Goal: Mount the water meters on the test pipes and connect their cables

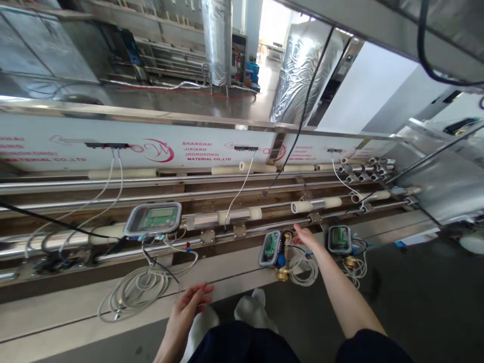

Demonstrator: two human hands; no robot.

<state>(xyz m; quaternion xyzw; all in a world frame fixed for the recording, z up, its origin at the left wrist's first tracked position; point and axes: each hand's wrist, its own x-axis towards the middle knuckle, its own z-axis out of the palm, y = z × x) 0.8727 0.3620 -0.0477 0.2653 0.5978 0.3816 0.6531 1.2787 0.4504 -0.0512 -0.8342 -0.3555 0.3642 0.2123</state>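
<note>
My right hand point(304, 237) reaches out to the bench, fingers stretched, touching the wires beside a tilted meter unit point(271, 248) with a green circuit board and a brass fitting point(282, 273). It holds nothing that I can see. My left hand point(190, 302) hovers open at the bench's front edge, near a coil of grey cable point(134, 290). A larger meter point(153, 219) with an exposed green board sits on the steel pipe point(56, 241) to the left. A third meter point(339, 239) lies right of my right hand.
Long steel pipes and rails point(227, 184) with cream sleeves run across the wooden bench. White and black wires hang from a printed back panel point(204, 150). A cluster of short pipe pieces point(363, 169) lies at the far right. Foil-wrapped ducts point(298, 65) stand behind.
</note>
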